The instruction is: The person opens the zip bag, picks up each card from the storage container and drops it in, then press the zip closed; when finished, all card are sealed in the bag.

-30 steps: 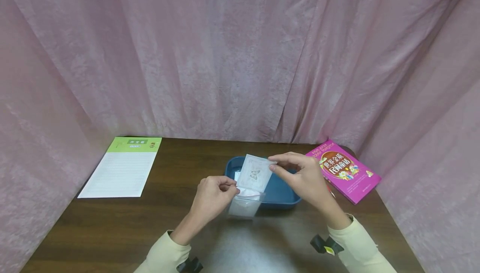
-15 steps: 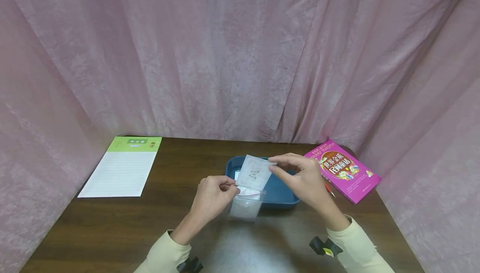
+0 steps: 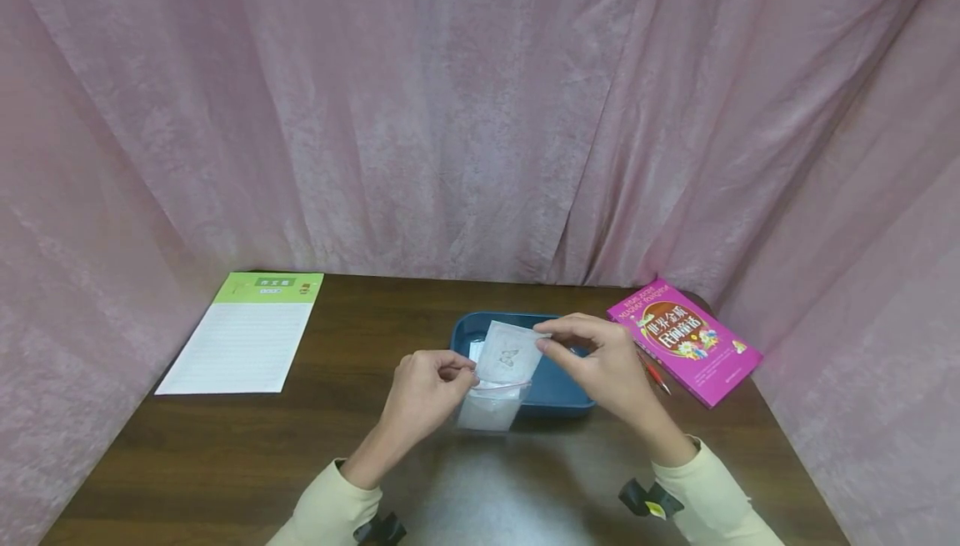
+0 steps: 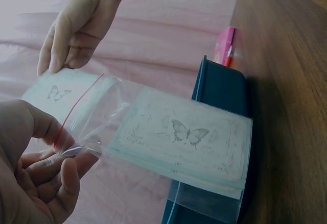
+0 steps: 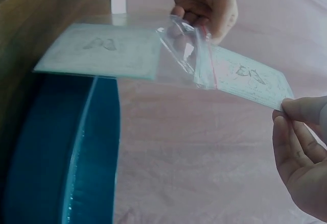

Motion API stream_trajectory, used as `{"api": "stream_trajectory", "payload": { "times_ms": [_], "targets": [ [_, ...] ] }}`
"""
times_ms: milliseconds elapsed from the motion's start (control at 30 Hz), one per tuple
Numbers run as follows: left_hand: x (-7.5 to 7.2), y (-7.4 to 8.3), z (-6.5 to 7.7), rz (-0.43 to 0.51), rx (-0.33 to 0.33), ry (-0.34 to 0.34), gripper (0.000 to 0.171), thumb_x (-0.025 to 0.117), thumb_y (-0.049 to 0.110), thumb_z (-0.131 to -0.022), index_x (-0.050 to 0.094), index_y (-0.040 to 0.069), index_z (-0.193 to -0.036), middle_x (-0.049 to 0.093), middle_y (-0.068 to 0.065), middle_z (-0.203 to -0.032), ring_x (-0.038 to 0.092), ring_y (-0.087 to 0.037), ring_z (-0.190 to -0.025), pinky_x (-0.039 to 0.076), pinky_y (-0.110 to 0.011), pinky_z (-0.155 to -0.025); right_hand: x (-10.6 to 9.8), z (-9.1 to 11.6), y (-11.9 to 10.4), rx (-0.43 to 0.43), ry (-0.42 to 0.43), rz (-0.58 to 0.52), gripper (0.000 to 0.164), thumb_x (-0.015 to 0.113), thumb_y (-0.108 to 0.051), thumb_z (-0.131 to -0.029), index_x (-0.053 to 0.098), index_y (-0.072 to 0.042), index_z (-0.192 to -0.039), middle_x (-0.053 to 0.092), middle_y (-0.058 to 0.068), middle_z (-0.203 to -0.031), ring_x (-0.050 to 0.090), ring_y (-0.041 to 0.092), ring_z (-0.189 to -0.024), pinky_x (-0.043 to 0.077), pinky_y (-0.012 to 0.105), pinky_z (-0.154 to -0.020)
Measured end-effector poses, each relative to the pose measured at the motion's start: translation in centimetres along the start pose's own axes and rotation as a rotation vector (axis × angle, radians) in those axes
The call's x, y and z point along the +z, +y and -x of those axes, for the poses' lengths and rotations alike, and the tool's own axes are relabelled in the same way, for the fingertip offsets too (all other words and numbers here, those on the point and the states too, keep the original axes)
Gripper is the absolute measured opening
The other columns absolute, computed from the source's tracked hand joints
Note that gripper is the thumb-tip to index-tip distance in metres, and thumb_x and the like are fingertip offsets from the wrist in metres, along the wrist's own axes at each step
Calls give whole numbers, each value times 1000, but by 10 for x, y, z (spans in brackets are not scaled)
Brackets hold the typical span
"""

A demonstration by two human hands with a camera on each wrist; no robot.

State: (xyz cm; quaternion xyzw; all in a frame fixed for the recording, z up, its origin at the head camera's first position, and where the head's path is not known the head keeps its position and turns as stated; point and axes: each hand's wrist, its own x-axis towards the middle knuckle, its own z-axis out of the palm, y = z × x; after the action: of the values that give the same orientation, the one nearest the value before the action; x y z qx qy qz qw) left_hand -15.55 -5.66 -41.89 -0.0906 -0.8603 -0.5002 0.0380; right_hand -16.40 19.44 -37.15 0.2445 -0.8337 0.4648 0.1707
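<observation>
My left hand (image 3: 426, 392) pinches the mouth of a clear zip-lock bag (image 4: 115, 104) with a red line along its opening. Inside the bag, a pale stack of butterfly-printed cards (image 4: 179, 137) shows through the plastic. Between thumb and fingers, my right hand (image 3: 603, 363) holds the upper corner of another pale paper piece with a butterfly print (image 3: 510, 353). Its lower end reaches the bag's mouth, as the right wrist view shows; whether it is one sheet or several cannot be told. Both are held above the front of a blue tray (image 3: 558, 388).
A magenta book (image 3: 686, 342) lies at the right, with a red pen (image 3: 656, 375) along its near side. On the left lies a lined writing pad (image 3: 247, 333) with a green header. Something white (image 3: 476, 349) shows inside the tray. Pink curtains (image 3: 480, 112) hang behind the table.
My right hand has come slightly down and left, and the butterfly paper has lowered toward the bag's mouth. More of the red pen shows. My left hand stays nearly still.
</observation>
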Motion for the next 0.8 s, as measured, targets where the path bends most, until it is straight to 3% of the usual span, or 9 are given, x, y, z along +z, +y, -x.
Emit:
{"api": "stream_trajectory", "payload": {
  "times_ms": [233,800],
  "targets": [
    [-1,1,0,-10,11,18,12,69,11,-90,81,9,-92,78,-1,-85,62,-11,-65,50,-27,-54,9,3,7,-8,-24,-20,21,80,-11,-87,80,-20,-107,76,-10,-101,70,10,-86,59,29,-76],
    [-1,3,-1,-11,8,18,13,69,12,-90,81,9,-92,77,-1,-84,61,-11,-63,48,-26,-52,17,8,10,5,-53,-13,19,80,-7,-87,80,-17,-103,77,-5,-100,70,10,-86,59,28,-75]
  ]
}}
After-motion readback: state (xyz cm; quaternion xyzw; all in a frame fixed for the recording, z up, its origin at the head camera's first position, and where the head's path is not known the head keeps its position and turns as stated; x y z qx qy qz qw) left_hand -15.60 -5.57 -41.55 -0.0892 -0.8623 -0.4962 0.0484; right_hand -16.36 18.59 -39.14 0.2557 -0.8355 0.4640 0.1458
